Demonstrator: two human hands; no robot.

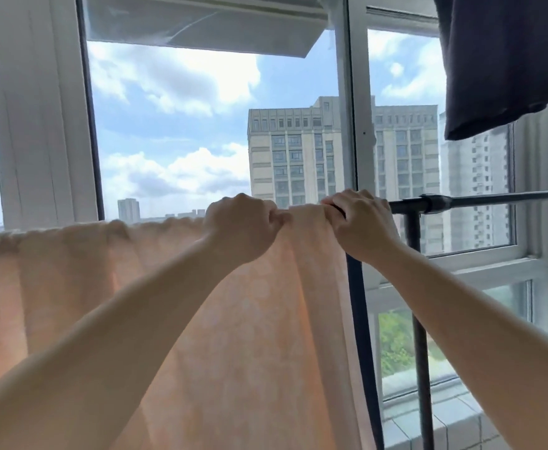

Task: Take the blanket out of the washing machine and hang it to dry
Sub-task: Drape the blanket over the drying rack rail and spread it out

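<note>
Peach blanket (175,319) draped over a black drying rail (474,201), hanging down below the fingers and spreading away to their left. Left hand (240,230) at the top fold, fingers (274,219) curled and pinching the cloth. Right hand (362,224) just beside it, fingers (334,203) clamped over the blanket's edge on the rail. Bare rail running on to the right of the fingers, carried by a black upright post (420,319). Dark cloth (506,60) hanging high above and right of the fingers. Beyond the fingers, a white-framed window (354,125), tower blocks (298,151) and a cloudy blue sky (175,102).
</note>
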